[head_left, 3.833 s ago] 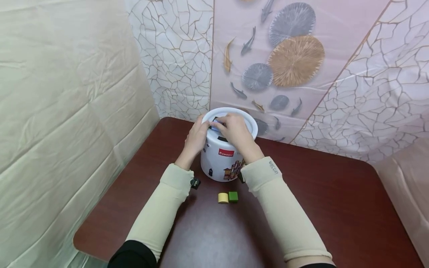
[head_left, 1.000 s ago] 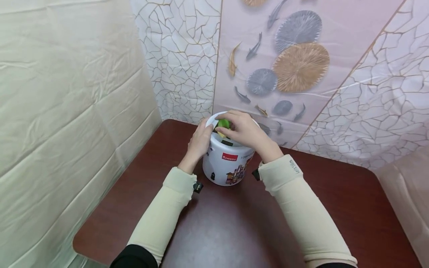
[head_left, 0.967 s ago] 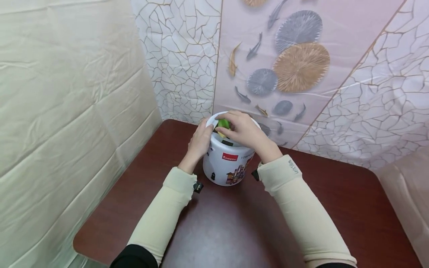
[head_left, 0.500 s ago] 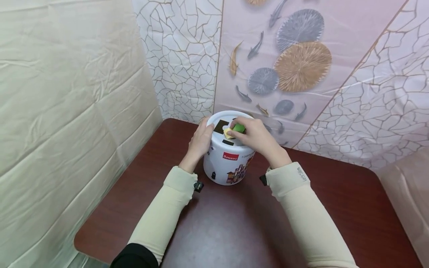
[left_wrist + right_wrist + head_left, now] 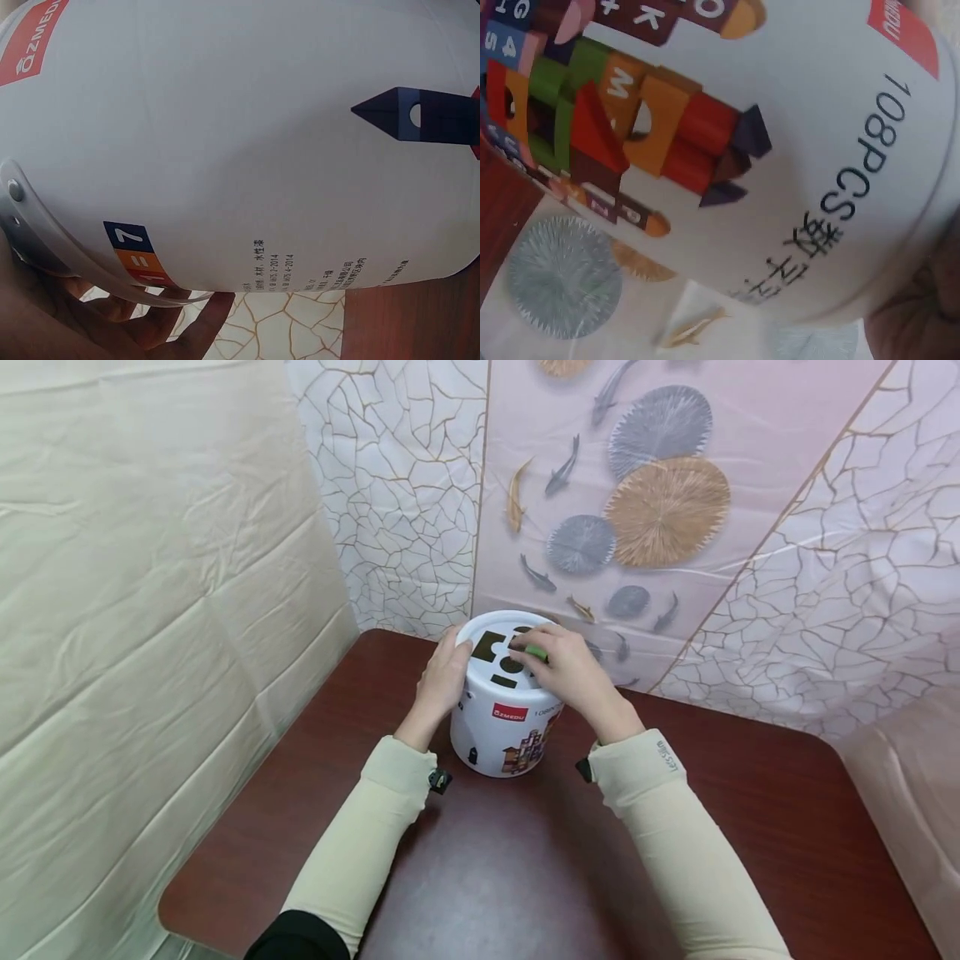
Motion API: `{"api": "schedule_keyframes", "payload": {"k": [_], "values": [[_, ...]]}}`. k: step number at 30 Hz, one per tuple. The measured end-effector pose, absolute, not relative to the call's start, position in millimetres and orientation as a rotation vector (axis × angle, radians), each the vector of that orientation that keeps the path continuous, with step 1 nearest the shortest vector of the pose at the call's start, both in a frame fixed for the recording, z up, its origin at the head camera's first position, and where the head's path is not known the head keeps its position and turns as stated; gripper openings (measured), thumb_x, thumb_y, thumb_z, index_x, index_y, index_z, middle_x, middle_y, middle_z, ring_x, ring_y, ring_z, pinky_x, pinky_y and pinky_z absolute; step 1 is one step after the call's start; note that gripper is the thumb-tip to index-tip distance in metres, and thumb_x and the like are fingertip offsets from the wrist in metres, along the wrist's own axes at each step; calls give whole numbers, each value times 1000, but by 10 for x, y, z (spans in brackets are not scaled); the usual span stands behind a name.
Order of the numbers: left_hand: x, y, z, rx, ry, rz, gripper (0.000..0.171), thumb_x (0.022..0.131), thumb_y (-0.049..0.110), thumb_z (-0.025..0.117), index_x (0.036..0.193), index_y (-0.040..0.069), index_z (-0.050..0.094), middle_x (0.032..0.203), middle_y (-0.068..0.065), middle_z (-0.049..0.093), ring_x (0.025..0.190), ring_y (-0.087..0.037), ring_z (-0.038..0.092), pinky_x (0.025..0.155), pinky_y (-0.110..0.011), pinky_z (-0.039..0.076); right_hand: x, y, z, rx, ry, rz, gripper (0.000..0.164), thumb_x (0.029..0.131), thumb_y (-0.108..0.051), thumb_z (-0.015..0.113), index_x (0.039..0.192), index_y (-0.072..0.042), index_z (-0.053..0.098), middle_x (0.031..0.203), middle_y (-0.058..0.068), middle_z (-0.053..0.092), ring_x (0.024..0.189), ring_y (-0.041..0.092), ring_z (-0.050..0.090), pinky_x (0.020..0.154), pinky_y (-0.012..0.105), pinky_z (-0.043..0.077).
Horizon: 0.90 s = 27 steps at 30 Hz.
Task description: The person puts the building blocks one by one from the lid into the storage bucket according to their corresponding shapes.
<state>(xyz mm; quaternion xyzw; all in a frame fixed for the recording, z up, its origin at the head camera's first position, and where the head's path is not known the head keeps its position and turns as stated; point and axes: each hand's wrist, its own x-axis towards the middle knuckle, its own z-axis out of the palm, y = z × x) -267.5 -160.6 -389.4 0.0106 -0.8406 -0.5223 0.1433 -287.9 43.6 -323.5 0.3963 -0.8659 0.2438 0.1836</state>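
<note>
A white toy-block bucket [image 5: 486, 727] stands upright at the table's back, its lid [image 5: 482, 670] pierced by several dark shaped holes. My left hand [image 5: 441, 679] grips the bucket's upper left side, thumb at the rim. In the left wrist view its fingers [image 5: 199, 326] reach round behind the bucket's pale handle [image 5: 75, 259]. Over the right part of the lid, my right hand [image 5: 577, 672] pinches a small green block [image 5: 536, 652], mostly hidden by the fingers. A round hole shows just left of those fingertips. Only part of the right hand [image 5: 915, 315] enters the right wrist view.
The dark red-brown table [image 5: 480, 877] has rounded corners. Behind it hangs a patterned backdrop [image 5: 405, 502] with fish and round leaf shapes, close to the bucket. A cream padded cloth [image 5: 150, 610] borders the left side.
The green and yellow blocks left the table for the right hand. Half a second ago it held both over the lid; now only the green shows and the yellow is out of sight. Left hand stays.
</note>
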Motion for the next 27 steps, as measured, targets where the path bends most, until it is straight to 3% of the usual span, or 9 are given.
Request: {"api": "schedule_keyframes", "payload": {"k": [4,11,16,21,27], "values": [[-2663,-1612,-3875,10,-2419,-1510,54,101,49,31,151,32,43,148,2,50,127,-34,51,100,-66,33,-2875,331,-3165,1069,-2410,817,28,93,-19,73,118,-6,72,114,9,70,100,24,65,86,42,52],[-2667,-1559,-3885,-33,-2458,-1520,53,101,50,29,151,35,42,148,3,50,124,-31,52,99,-66,34,-2886,223,-3208,1199,-2658,718,44,99,-22,66,139,-6,60,134,12,64,128,29,54,110,45,38],[-2675,-1555,-3883,-47,-2440,-1539,54,101,50,29,151,34,42,148,2,49,124,-33,52,99,-68,33,-2860,203,-3235,1065,-2809,697,51,103,-35,58,149,-16,51,142,7,58,135,26,46,112,45,34],[-2680,-1616,-3932,-26,-2448,-1540,52,102,50,29,150,37,42,147,1,50,125,-32,52,99,-68,33,-2883,123,-3280,1026,-2822,699,58,103,-42,54,152,-14,45,147,7,53,140,28,40,115,45,30],[-2674,-1678,-4009,-20,-2425,-1576,53,102,48,31,151,34,43,148,-2,50,129,-33,49,101,-69,31,-2827,126,-3443,952,-2563,622,57,105,-45,45,148,-8,50,150,11,50,141,28,39,117,43,27]]}}
